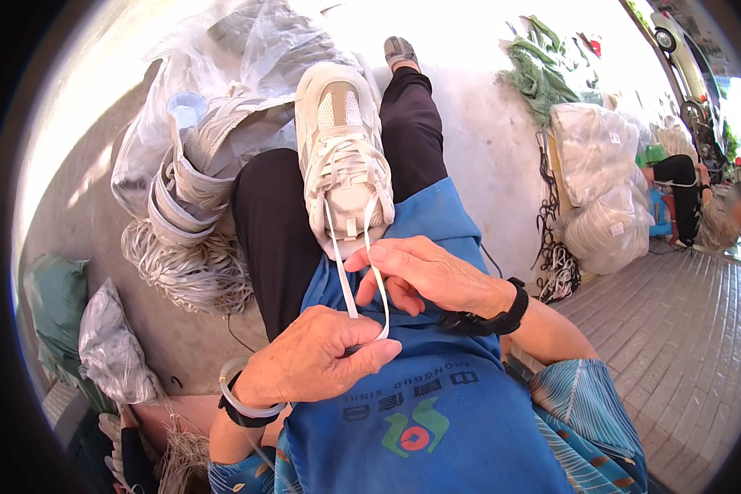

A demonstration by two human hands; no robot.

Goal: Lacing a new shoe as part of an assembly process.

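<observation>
A blue cloth apron (436,387) covers the lap, smooth and creased, reaching the near edge. On it, resting along the black trouser leg (276,222), lies a pale mesh sneaker (342,144), toe pointing far, its sole rounded and thick. Flat white laces (346,276) run from its tongue toward the near side. The left hand (317,358) pinches both lace ends between thumb and fingers; the right hand (424,276) hooks a finger around one lace. Bundled laces (185,267) crowd the left; bare concrete floor (490,140) lies open on the right.
</observation>
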